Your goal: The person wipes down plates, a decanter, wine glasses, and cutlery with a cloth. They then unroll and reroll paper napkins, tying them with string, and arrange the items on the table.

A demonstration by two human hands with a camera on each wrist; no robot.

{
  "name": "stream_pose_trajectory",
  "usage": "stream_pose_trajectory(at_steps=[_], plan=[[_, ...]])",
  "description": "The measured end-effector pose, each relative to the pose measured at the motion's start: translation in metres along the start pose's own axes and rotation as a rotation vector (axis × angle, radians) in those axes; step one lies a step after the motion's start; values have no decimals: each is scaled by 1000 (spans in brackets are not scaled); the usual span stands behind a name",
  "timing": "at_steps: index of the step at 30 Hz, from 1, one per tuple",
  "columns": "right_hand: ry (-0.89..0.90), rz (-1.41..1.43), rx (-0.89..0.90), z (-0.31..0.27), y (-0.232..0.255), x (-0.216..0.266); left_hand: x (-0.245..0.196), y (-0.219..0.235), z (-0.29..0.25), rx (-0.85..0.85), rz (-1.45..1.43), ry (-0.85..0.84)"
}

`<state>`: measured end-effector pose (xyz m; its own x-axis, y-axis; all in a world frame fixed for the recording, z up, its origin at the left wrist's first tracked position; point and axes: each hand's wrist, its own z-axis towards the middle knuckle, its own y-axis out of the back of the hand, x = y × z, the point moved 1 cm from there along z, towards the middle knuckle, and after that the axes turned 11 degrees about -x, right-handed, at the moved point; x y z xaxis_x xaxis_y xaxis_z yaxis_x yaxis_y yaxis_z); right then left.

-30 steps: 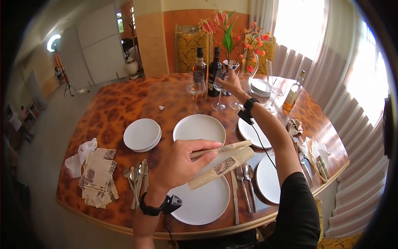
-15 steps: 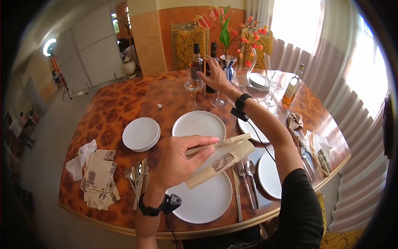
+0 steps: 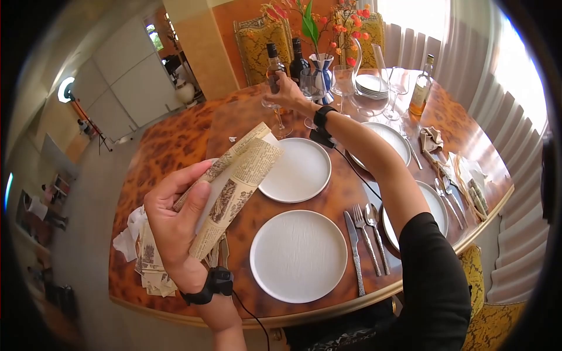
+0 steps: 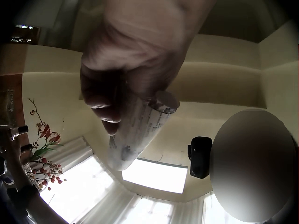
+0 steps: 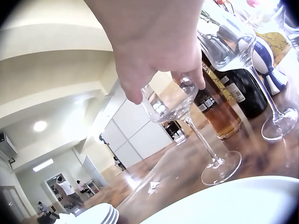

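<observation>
My left hand holds a rolled sheet of cream paper printed like old newspaper, pinched between thumb and fingers above the table's left side. In the left wrist view the paper roll hangs out past the curled fingers. Far across the table, my right hand grips a stemmed wine glass from above, thumb on one side of the bowl and fingers on the other. Its round foot is down at the tabletop. Just behind stands an amber liquor bottle, and a second wine glass is alongside.
White plates and cutlery are set along the near edge. A flower vase, dark bottle, glass decanter and another bottle stand at the back. Printed papers lie at left.
My right hand has moved left from near the vase to the wine glass and taken hold of its bowl. My left hand has shifted left, tilting the paper roll more upright.
</observation>
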<state>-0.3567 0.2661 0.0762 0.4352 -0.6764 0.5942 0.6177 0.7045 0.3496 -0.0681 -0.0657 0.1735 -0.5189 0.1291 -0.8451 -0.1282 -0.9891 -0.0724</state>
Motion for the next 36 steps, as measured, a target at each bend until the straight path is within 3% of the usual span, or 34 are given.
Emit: stream_pose_trajectory(at_steps=[8, 14, 16, 17, 20, 21, 23, 25, 26, 27, 28, 29, 31, 33, 35, 36], plan=[[-4, -23, -50, 5, -4, 3, -1, -2, -2, 21, -7, -14], [-34, -27, 37, -2, 4, 13, 0, -4, -1, 29, 28, -31], [198, -133, -245, -14, 7, 22, -1, -5, -2, 27, 30, -22], [190, -136, -237, -23, 15, 31, -1, -4, -2, 14, 35, -28], [403, -276, -8, -68, 58, 75, 1, -2, -2, -6, 64, -32], [396, -273, 11, -86, 69, 80, 2, -2, -2, -4, 90, -52], [97, -544, 473, -114, 89, 75, 4, -10, -1, -38, 76, -57], [194, -596, 486, -143, 84, 6, 13, -14, 3, -22, 59, -43], [195, -590, 491, -149, 92, 17, 16, -24, 1, -25, 14, 21], [-136, -548, 572, -158, 104, 34, 28, -25, 5, -29, 22, 25], [-466, -497, 648, -166, 111, 44, 49, -26, 7, 164, -126, 192], [-462, -489, 662, -171, 109, 36, 67, -24, 2, 349, -278, 360], [-524, -272, 533, -177, 98, 10, 86, -16, -22, 362, -94, 454], [-575, -274, 624, -175, 93, 5, 88, -6, -53, 301, -12, 470], [-139, -585, 412, -179, 92, -1, 89, 16, -80, 245, 158, 444], [-187, -622, 434, -175, 95, 5, 86, 24, -91, 253, 172, 452]])
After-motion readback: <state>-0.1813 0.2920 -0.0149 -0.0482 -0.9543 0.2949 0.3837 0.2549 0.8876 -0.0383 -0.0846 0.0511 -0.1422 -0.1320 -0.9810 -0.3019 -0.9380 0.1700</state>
